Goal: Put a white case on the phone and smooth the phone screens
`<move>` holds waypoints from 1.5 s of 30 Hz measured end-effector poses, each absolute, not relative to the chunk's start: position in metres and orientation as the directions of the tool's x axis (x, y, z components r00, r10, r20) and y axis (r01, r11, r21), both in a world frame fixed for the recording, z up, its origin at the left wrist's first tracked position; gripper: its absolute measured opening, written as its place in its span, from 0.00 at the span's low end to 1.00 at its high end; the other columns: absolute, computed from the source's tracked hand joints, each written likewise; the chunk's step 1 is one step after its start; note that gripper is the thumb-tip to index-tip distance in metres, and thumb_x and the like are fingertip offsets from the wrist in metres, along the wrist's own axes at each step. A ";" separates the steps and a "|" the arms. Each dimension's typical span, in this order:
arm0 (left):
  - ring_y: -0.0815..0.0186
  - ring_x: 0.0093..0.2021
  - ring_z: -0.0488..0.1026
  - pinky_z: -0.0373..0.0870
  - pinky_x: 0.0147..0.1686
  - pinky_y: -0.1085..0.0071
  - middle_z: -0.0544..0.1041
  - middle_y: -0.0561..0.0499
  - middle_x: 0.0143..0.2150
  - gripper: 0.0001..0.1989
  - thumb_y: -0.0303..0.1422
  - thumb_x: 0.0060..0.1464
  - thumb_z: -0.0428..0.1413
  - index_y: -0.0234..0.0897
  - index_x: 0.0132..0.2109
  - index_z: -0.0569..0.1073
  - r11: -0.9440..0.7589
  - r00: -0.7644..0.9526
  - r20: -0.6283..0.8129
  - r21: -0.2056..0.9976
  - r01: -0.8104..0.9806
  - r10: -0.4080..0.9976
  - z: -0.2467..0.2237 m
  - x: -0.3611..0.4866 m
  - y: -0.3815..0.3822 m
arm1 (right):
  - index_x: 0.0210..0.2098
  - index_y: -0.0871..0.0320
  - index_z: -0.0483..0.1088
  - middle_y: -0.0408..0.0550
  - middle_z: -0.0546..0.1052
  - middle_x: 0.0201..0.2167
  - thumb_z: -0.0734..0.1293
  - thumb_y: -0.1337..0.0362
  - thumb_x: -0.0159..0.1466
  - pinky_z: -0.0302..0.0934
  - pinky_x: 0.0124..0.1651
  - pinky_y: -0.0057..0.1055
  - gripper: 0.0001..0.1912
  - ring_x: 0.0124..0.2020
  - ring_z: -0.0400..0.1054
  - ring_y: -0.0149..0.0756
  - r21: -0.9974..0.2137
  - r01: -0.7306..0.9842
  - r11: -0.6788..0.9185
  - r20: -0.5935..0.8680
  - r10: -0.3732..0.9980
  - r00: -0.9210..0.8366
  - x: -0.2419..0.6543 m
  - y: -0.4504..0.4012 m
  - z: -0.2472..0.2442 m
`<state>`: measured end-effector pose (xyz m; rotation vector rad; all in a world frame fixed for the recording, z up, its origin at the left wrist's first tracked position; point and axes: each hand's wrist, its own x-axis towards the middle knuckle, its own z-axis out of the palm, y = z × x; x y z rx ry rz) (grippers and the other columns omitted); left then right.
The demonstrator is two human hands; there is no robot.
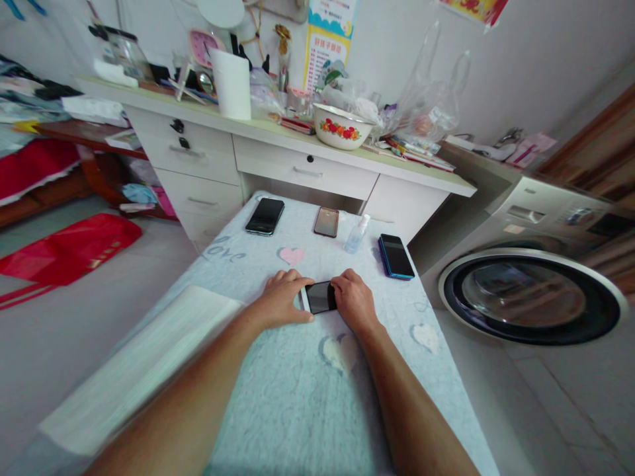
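Note:
A smartphone (320,297) with a dark screen and a white end lies flat on the cloth-covered table, sideways between my hands. My left hand (285,301) grips its left end, with the thumb and fingers at opposite edges. Curled over the right end is my right hand (353,297), its fingers closed at the screen's edge and hiding that end. Beyond them lie a black phone (265,217) at left, a brownish clear phone case (326,222), a small clear spray bottle (357,235) standing upright, and a dark phone with blue edges (395,256) at right.
A folded whitish cloth (149,363) lies along the table's left side, by my left forearm. Behind the table stands a white desk (307,165) bearing a flowered bowl (342,127) and a paper roll (231,86). To the right is a washing machine (526,291); a red bag (74,248) lies on the floor at left.

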<state>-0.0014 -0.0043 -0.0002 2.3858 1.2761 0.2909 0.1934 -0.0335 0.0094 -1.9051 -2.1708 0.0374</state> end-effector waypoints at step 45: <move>0.54 0.52 0.61 0.57 0.50 0.62 0.66 0.49 0.51 0.36 0.48 0.38 0.61 0.48 0.56 0.65 -0.484 0.552 -0.011 0.466 0.741 0.834 0.001 -0.002 -0.005 | 0.40 0.55 0.73 0.48 0.70 0.37 0.57 0.67 0.66 0.54 0.40 0.25 0.14 0.39 0.64 0.33 -0.192 0.981 0.040 0.170 0.985 -0.006 0.204 -0.036 0.013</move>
